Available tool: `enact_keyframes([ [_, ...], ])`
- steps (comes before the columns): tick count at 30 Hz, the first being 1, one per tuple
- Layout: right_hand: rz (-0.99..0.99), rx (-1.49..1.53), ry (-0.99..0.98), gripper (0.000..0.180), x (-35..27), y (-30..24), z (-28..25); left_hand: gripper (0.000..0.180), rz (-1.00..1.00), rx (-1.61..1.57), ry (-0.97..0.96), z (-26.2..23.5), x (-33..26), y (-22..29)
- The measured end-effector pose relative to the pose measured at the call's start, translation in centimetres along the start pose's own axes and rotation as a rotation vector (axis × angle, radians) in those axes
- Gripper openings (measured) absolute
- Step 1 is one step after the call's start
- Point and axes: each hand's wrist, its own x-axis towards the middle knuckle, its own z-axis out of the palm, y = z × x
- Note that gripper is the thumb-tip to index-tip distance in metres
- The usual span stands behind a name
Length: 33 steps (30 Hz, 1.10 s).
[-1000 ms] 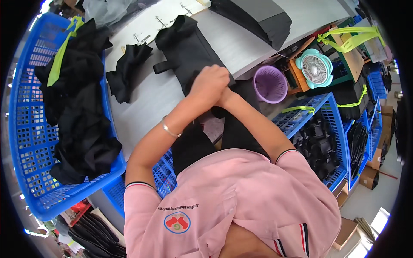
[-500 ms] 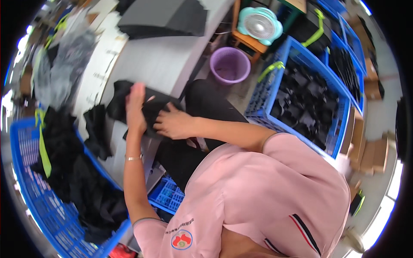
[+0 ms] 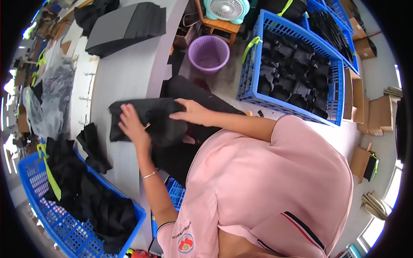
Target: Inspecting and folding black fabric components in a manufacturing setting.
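Workshop, light grey surface point(image 3: 124, 81) running from near left to far; stack of dark sheets point(image 3: 124, 32) at its far end, small black scrap point(image 3: 94, 148) left, blue basket point(image 3: 138, 211) of black cloth at near left. To the right: purple bin point(image 3: 211, 70), fan point(image 3: 226, 8), blue crate point(image 3: 251, 81). Black piece point(image 3: 161, 129) lies at the surface's right edge, its right end reaching over toward the leg point(image 3: 202, 96); long axis roughly left to right, spanning between both hands. Left hand point(image 3: 134, 127) nearer its left end, laid over it, open, fingers slightly spread, touching without visible grip. Right hand point(image 3: 193, 112) at the right end, part open, thumb apart from fingers, touching; cannot tell whether it pinches the edge.
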Motion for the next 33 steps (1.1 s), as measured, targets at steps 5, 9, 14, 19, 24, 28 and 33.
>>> enact_keyframes([
  [5,0.204,0.574,0.043,0.029,0.6,0.8,-0.8,0.055,-0.021,-0.495,0.332,-3.5,-3.2,5.7],
  [9,0.120,0.766,-0.020,0.031,-0.6,1.1,-2.0,0.005,-0.518,-1.021,0.462,-4.3,-8.2,9.3],
  [14,0.252,0.525,-0.155,0.032,-3.0,-0.1,-2.3,0.033,-1.080,-1.728,0.311,-1.8,-9.6,9.5],
  [19,0.307,0.074,-0.606,0.049,-4.2,-3.6,-5.6,0.045,-0.970,-1.941,0.317,-2.2,-8.6,8.1],
  [24,0.026,0.119,-0.317,0.049,-2.8,-5.8,-7.3,0.049,-0.705,-1.736,0.302,-3.3,-8.1,10.1],
  [28,0.122,0.250,-0.373,0.028,-2.3,-5.5,-5.1,0.054,-0.774,-1.875,0.104,-4.0,-8.2,11.2],
  [33,0.137,0.366,-0.301,0.025,-2.4,-5.0,-3.5,0.055,-0.828,-1.971,0.121,-4.0,-8.0,10.7],
])
